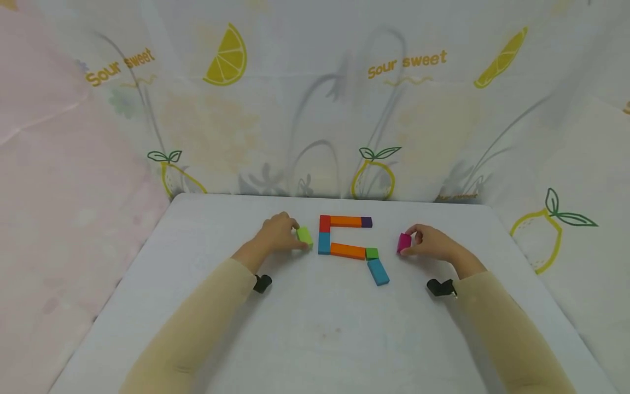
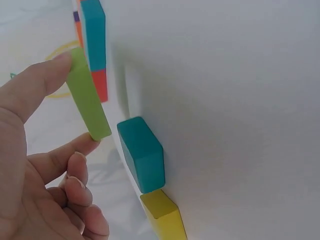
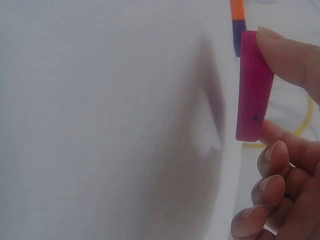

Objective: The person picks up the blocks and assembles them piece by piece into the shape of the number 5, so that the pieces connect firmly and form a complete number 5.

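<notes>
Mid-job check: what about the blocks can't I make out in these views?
Left wrist view: yellow block, cut off by the bottom edge.
Head view: that yellow block and the lower teal block don't show, probably hidden behind the left hand.
Right wrist view: orange block, cut off by the top edge.
Right wrist view: dark mark on the magenta block, too small and blurred to read.

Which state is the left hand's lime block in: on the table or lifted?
Lifted: the left hand pinches the lime block, and its shadow lies apart on the table.
</notes>
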Demonstrator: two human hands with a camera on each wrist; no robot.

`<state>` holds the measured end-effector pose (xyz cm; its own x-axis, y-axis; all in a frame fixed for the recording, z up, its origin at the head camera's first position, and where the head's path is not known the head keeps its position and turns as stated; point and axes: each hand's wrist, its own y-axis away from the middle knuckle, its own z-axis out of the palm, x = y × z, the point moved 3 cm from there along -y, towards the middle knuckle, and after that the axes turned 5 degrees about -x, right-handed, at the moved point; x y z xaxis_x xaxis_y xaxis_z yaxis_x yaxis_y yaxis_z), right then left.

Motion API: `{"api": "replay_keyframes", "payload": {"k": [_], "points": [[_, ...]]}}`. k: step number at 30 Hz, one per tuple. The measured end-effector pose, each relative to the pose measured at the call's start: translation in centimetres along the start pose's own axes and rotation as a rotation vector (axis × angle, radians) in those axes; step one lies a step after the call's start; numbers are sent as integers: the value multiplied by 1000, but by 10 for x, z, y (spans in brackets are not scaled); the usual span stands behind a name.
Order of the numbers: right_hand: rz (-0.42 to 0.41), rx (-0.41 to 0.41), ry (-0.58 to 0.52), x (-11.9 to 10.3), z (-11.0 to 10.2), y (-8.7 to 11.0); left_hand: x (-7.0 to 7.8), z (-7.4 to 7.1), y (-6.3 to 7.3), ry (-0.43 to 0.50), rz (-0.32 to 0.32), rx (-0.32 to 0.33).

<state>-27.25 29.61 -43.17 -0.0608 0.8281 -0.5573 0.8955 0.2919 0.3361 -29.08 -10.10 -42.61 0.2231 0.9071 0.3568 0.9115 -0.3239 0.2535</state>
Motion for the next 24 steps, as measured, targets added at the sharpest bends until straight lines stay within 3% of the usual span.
{"api": "replay_keyframes", "payload": {"k": [9,24], "points": [[-19,-10,7,-13,9,15,12,8,27,-33,65,7],[-39,-27,-28,-32,28,36,29,25,56,-38,149,20]]}}
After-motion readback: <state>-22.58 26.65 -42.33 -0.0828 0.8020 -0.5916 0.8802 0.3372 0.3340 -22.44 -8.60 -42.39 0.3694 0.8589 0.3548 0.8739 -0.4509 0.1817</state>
